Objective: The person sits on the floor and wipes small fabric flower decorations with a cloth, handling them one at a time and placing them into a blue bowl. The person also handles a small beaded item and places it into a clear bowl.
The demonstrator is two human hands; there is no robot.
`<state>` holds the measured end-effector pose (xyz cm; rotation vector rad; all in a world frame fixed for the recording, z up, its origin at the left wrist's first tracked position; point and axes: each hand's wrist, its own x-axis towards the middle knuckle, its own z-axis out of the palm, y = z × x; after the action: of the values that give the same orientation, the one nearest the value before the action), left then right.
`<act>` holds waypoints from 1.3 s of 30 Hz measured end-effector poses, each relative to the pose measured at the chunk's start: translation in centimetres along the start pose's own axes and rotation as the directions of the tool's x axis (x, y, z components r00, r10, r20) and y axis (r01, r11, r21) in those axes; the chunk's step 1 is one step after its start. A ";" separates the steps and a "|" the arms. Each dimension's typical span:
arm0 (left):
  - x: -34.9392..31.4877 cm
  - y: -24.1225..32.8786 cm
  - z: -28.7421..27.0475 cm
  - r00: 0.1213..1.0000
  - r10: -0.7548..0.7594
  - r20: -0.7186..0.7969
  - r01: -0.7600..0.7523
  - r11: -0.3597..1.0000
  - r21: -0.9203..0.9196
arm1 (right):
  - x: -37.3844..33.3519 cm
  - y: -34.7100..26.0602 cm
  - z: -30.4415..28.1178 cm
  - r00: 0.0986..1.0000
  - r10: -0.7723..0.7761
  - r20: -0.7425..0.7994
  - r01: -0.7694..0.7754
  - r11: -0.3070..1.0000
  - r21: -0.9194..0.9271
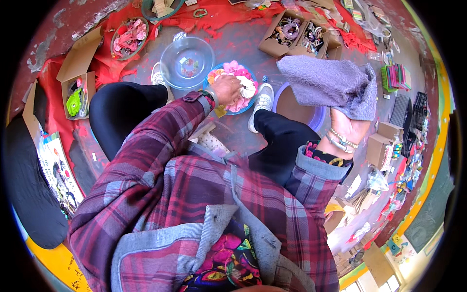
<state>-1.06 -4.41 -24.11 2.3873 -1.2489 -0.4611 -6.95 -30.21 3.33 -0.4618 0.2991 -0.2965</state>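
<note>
My left hand (226, 89) reaches down into a blue bowl (251, 105) of pink, orange and white fabric scrunchies. Its fingers are bent together at the edge of a white scrunchie (248, 86); the fingertips are partly hidden. Raised at the right, my right hand (348, 127) is closed on a greyish-purple towel (326, 82). The towel drapes over the fingers and spreads leftward above a purple basin (296, 109). A clear plastic basin (187, 63) stands beside the blue bowl, with small items or prints showing at its bottom.
Behind are a basket of pink items (130, 36) and cardboard boxes of hair ties (289, 31). An open carton (78, 95) with a green item stands left. Green and pink baskets (395, 78) and another carton (382, 146) line the right. My shoes flank the bowls.
</note>
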 end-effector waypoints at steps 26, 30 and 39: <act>-1.2 -6.5 11.9 0.335 -0.756 0.562 0.361 -0.448 -0.818 | -0.1 0.8 0.8 0.998 -0.031 -0.059 0.023 0.991 -0.134; 0.9 -9.3 12.2 0.434 -0.743 0.510 0.345 -0.386 -0.856 | -0.1 1.6 1.8 0.992 -0.055 -0.115 0.033 0.982 -0.188; 6.1 -12.4 6.0 0.355 -0.807 0.472 0.015 -0.500 -0.866 | 0.1 2.4 2.5 0.987 -0.074 -0.139 0.026 0.946 -0.322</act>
<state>8.18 -4.25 -36.01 1.0517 0.9042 -0.5470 -5.52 -27.25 4.32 -0.7700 0.4866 -0.3345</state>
